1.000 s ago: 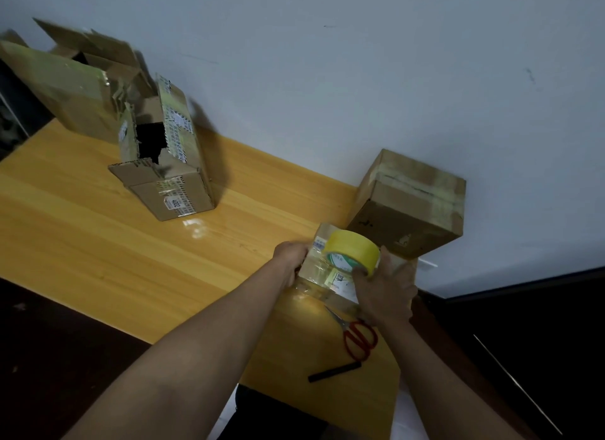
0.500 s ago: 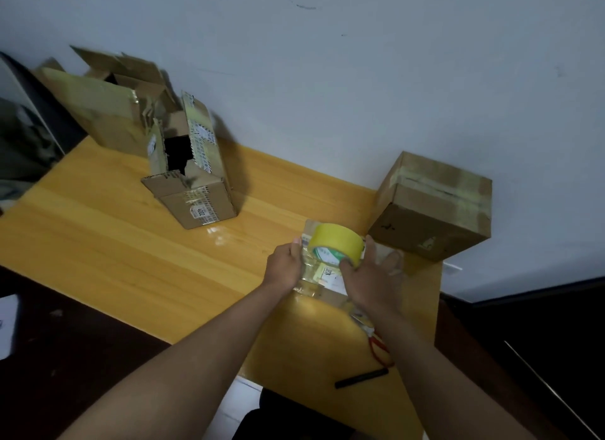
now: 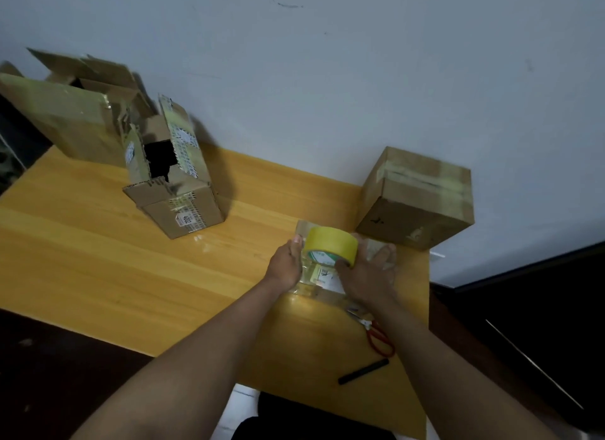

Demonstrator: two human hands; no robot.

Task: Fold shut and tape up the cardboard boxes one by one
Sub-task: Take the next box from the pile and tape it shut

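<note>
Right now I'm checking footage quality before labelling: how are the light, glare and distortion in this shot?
Head view: dim, warm light; the table shows a shiny patch beside the open box; the small box between the hands looks glossy, its label unreadable; wide-angle bending tilts the wall and table edges; the tape roll is fairly sharp.

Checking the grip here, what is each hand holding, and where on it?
The right hand grips the yellow tape roll at its near rim; the left hand presses the small box at its left side.
</note>
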